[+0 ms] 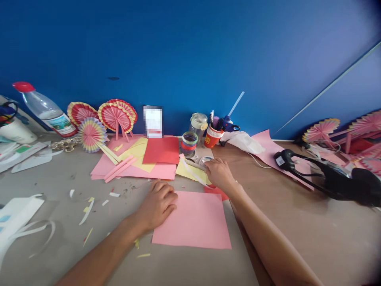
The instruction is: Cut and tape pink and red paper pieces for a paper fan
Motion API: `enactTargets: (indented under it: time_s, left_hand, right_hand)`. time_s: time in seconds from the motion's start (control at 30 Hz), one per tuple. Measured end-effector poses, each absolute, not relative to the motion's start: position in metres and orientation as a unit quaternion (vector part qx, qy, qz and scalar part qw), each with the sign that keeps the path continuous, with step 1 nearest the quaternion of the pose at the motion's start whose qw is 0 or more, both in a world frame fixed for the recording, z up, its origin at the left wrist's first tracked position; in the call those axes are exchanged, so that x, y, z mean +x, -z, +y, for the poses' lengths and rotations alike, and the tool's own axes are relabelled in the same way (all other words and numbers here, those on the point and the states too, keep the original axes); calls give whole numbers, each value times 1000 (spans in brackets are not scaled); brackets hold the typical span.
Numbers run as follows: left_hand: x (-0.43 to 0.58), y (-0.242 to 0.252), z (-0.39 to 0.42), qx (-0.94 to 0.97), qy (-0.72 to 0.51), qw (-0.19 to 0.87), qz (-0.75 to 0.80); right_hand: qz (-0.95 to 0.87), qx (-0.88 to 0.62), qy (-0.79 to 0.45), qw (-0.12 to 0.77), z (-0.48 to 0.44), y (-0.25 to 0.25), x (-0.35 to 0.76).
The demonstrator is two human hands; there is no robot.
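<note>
A sheet of pink paper (195,222) lies flat on the table in front of me. My left hand (159,204) rests at its upper left corner, palm down, with fingers loosely bent and slightly apart. Beyond the sheet's far edge, my right hand (220,173) reaches down with its fingers curled. Its fingertips are at the end of a slim grey bar (193,163), beside a whitish ring (205,159); what they grip is hidden. Under that bar lies a yellow paper piece (186,171). A red paper piece (218,192) shows partly beneath my right hand.
Behind are red paper (162,150), a jar (189,143), a paper cup (212,137) of tools and a phone (153,121). Folded paper fans (116,116) and a bottle (49,111) stand left. Scraps (87,212) litter the table. A black headset (324,178) lies right.
</note>
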State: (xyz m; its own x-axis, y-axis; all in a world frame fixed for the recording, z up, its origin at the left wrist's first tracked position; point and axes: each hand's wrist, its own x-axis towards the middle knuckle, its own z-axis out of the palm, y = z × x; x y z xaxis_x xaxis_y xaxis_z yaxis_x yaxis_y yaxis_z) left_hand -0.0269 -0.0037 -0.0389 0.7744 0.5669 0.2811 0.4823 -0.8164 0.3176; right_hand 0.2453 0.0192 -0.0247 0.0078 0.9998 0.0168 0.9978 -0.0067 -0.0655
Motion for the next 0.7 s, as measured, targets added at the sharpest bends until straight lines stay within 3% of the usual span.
enactTargets:
  time_s: [0.47, 0.7]
  left_hand:
    - [-26, 41, -5, 941, -161, 101, 281]
    - [-26, 41, -6, 939, -166, 103, 283]
  right_hand:
    - [-778, -624, -34, 67, 5, 23, 196]
    - [-713, -690, -38, 120, 10, 18, 216]
